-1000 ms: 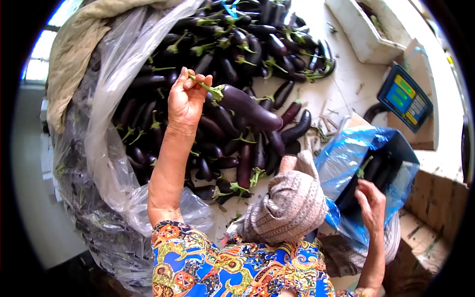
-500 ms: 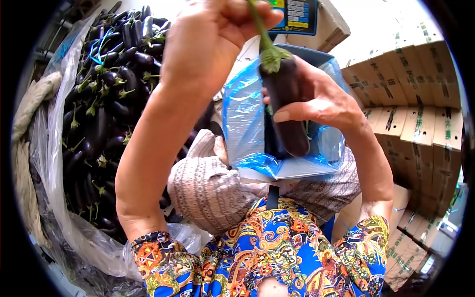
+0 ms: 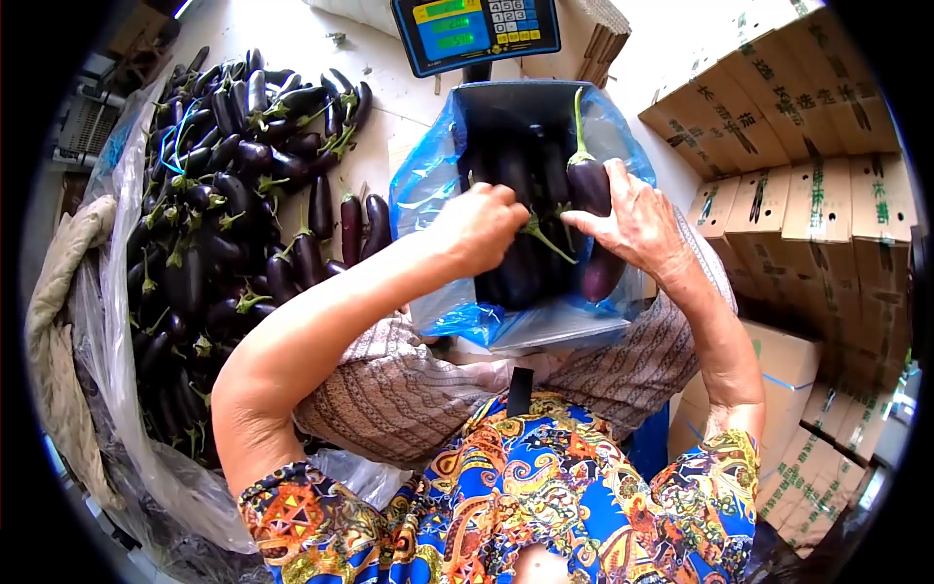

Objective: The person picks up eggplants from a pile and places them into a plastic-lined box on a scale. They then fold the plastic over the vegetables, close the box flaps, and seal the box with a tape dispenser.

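Observation:
My right hand (image 3: pixel 637 226) grips a dark purple eggplant (image 3: pixel 589 185) with its green stem pointing up, at the right side of a box lined with a blue plastic bag (image 3: pixel 433 195). Several eggplants stand packed inside the box. My left hand (image 3: pixel 482 229) is curled into the box's middle, fingers closed at the green cap of another eggplant (image 3: pixel 520 277) there. The two hands are a few centimetres apart.
A large pile of loose eggplants (image 3: pixel 224 195) lies to the left on clear plastic sheeting (image 3: pixel 117 341). A scale display (image 3: pixel 477 29) stands behind the box. Stacked cardboard cartons (image 3: pixel 808 156) fill the right side. A striped cloth (image 3: pixel 409 389) covers my lap.
My left hand lifted an eggplant from the pile by its stem and carried it right to the box. My right hand took its body and lowered it in; the view swung right.

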Tool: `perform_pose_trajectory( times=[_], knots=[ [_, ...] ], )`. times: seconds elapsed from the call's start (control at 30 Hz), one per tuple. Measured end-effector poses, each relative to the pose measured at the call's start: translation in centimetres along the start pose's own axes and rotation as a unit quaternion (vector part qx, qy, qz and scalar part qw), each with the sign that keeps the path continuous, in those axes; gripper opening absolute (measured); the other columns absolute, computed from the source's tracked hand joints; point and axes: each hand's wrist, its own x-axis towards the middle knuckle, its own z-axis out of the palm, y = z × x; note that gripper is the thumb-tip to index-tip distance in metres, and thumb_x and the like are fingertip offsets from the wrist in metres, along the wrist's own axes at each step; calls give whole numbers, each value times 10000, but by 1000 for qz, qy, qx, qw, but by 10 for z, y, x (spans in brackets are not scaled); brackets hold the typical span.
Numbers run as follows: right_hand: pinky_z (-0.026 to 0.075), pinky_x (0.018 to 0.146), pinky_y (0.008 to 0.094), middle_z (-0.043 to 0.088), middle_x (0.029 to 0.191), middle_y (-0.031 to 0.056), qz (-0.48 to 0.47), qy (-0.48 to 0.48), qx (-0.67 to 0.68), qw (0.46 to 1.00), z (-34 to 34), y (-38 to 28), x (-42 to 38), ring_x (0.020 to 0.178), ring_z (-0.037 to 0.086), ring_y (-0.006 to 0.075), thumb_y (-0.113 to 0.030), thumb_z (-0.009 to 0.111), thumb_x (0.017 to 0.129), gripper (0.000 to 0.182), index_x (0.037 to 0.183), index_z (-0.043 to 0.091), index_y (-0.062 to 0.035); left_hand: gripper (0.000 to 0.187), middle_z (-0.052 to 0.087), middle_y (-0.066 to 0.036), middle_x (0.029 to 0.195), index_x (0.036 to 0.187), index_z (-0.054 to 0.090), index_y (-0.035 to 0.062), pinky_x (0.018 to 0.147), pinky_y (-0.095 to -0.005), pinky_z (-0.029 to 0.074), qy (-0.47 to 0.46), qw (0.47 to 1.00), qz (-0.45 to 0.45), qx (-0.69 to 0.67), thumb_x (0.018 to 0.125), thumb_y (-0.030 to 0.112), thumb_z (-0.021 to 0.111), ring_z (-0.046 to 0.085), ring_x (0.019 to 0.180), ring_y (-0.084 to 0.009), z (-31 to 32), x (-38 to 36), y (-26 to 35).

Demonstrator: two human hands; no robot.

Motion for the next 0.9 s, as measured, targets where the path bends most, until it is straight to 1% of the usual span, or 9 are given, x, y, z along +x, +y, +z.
perform_pose_trajectory(
  times=[0.07, 0.13, 0.17, 0.27, 0.33, 0.6, 0.73, 0.8, 0.9],
  knots=[
    [529, 789, 517, 650, 1034, 281, 3, -9, -9, 1000, 6, 5, 1, 943, 650, 454, -568, 696, 797, 751, 1207, 452, 12, 417, 587, -83, 1165, 1158, 624, 72, 901, -418, 464, -15, 995, 77, 60, 744, 96, 666, 513, 1107, -297, 19, 10, 11],
    [523, 796, 531, 644, 1068, 269, 6, -25, -26, 999, 12, 10, 0, 956, 654, 449, -576, 660, 826, 744, 1224, 451, 17, 487, 576, -68, 1192, 1210, 595, 72, 864, -415, 449, 31, 984, 154, 81, 729, 107, 662, 495, 1115, -275, 47, 23, 17],
    [520, 801, 537, 642, 1071, 267, -1, -8, -42, 999, 19, 13, -2, 952, 656, 447, -575, 649, 835, 736, 1224, 454, 18, 495, 572, -66, 1204, 1226, 589, 73, 846, -405, 433, -15, 981, 170, 96, 738, 126, 658, 492, 1104, -260, 61, 29, 15],
    [537, 767, 507, 628, 1047, 287, -5, -4, -38, 999, 32, 16, -5, 911, 668, 425, -543, 641, 854, 713, 1220, 455, 39, 411, 567, -79, 1185, 1199, 610, 106, 871, -399, 424, -77, 978, 159, 110, 788, 120, 612, 496, 1100, -259, 77, 32, 12],
    [547, 744, 485, 625, 1002, 282, -17, -12, -27, 999, 36, 12, -7, 885, 669, 419, -519, 662, 842, 714, 1218, 451, 51, 368, 565, -89, 1171, 1173, 626, 118, 896, -410, 429, -20, 982, 178, 64, 807, 112, 592, 497, 1095, -268, 76, 27, 7],
    [558, 709, 489, 610, 989, 280, -35, -49, -11, 998, 67, -3, -1, 863, 668, 420, -387, 679, 861, 575, 1152, 458, 58, 352, 544, -130, 1226, 1134, 642, 73, 962, -401, 444, -9, 979, 204, 22, 787, 62, 583, 504, 1119, -292, 68, 6, -5],
    [557, 716, 497, 638, 933, 284, -63, -94, 25, 993, 70, -2, -3, 850, 670, 432, -241, 686, 852, 488, 1135, 456, 83, 271, 584, -138, 1111, 1026, 632, 32, 966, -399, 442, 18, 966, 240, 98, 769, 110, 598, 522, 1115, -297, 50, 3, -10],
    [556, 717, 502, 654, 882, 279, -65, -134, 18, 989, 73, -1, -5, 841, 671, 439, -175, 689, 838, 460, 1127, 452, 93, 224, 578, -112, 1036, 949, 618, 50, 866, -379, 441, -12, 977, 172, 124, 739, 128, 622, 525, 1066, -274, 29, 1, -11],
    [543, 693, 527, 652, 800, 279, -54, -120, 40, 991, 77, -1, -5, 787, 657, 467, -159, 696, 825, 436, 1091, 437, 69, 293, 571, -102, 1087, 990, 629, 83, 877, -402, 414, 86, 970, 53, 220, 704, 133, 668, 501, 1073, -279, 8, 1, -15]
  ],
)
